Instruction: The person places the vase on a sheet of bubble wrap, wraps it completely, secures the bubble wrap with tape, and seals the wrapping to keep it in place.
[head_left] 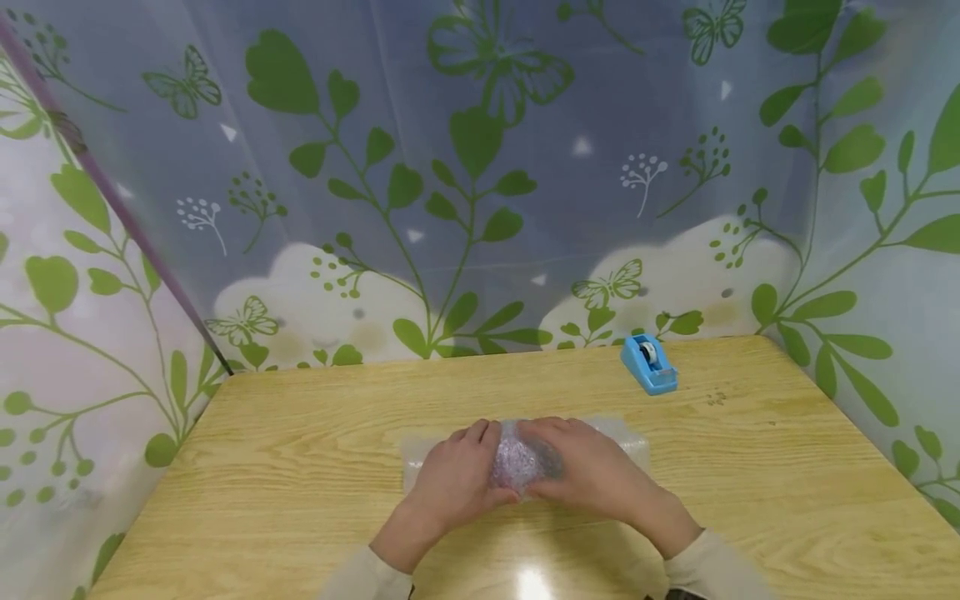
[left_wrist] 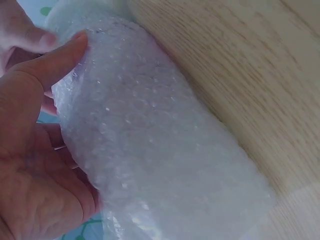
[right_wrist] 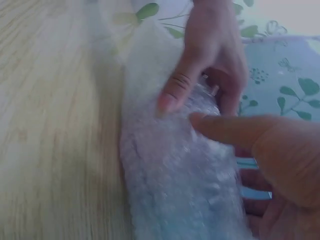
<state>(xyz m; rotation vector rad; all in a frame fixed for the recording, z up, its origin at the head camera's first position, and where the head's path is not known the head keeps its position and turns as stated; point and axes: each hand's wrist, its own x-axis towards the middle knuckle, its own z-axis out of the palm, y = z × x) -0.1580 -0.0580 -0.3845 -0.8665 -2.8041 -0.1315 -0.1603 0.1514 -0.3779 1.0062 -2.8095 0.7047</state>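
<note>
A bundle rolled in clear bubble wrap (head_left: 517, 460) lies crosswise on the wooden table in front of me, with a purplish and dark tint showing through its middle. My left hand (head_left: 457, 479) grips it from the left, and my right hand (head_left: 592, 467) from the right. Both thumbs lie on the near side, close together, while the other fingers reach over the far side. In the left wrist view, the wrap (left_wrist: 145, 135) stretches past the left hand (left_wrist: 35, 165) as a flattened end. What is inside the wrap (right_wrist: 175, 165) stays blurred by the bubbles.
A light blue tape dispenser (head_left: 649, 364) with a roll of tape stands at the back right of the table (head_left: 300, 450). Behind the table and along both sides hangs a curtain (head_left: 360, 167) printed with green leaves and butterflies.
</note>
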